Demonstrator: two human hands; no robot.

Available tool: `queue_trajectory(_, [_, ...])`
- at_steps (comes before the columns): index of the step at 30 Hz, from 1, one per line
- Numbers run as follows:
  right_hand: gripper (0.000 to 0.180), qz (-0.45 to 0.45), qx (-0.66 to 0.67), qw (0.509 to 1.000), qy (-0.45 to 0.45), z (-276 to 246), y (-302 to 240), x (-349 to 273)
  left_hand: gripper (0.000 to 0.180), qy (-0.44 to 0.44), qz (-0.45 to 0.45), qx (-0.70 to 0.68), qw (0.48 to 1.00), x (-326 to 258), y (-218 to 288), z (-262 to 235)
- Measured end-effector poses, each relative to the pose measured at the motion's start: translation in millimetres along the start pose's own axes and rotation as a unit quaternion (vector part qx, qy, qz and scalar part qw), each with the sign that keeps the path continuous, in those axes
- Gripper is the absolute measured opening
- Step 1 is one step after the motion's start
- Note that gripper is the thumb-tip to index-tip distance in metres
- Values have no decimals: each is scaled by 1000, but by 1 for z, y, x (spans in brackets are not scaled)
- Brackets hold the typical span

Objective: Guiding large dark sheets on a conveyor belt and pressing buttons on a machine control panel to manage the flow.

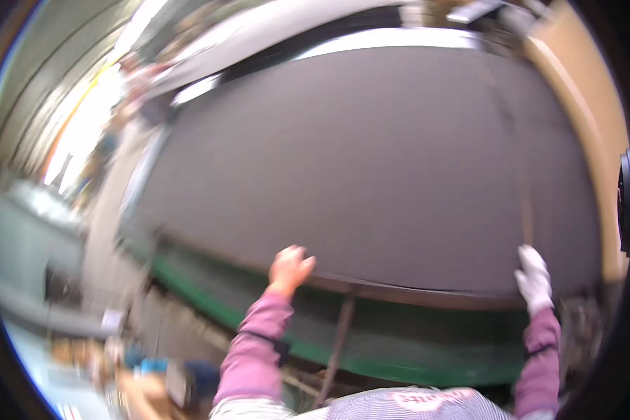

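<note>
A broad dark grey sheet (371, 168) lies across a large table in front of me. My left hand (290, 271), bare, is at the sheet's near edge, left of the middle, with the fingers curled over it and the thumb to the right. Farther right along that edge is my right hand (534, 276) in a white glove. Its fingers point away from me and bend onto the sheet's edge, beside a thin brownish line (526, 203) running away across the surface. Motion blur softens the fingertips, and what lies under both palms is hidden.
Below the sheet runs the table's green frame (399, 350) with a dark upright bar (339, 343). A tan board (584, 119) borders the right side. A pale roll or long cover (259, 35) spans the far side. Blurred boxes (143, 392) stand low at left.
</note>
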State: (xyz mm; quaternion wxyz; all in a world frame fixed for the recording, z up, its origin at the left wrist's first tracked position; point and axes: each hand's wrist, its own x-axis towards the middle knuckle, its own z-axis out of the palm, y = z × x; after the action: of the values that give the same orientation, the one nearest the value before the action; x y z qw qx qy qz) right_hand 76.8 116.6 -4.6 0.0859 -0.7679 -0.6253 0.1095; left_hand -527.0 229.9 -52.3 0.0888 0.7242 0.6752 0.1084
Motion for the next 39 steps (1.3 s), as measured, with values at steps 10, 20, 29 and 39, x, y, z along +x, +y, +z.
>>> queue_trajectory(10, [65,292,-1,953,-83,-46,-82,0,32,-115,173,-28,978,14,-94,-76])
queue_trajectory(20, [48,361,-11,932,-27,-14,29,-23,39,-190,167,47,966,-20,93,-65])
queue_trajectory(29, [17,15,130,955,267,4,-92,-112,46,-130,224,35,965,-37,220,8])
queue_trajectory(39, [31,34,312,947,-67,24,-180,-188,49,8,186,-34,982,-27,144,31])
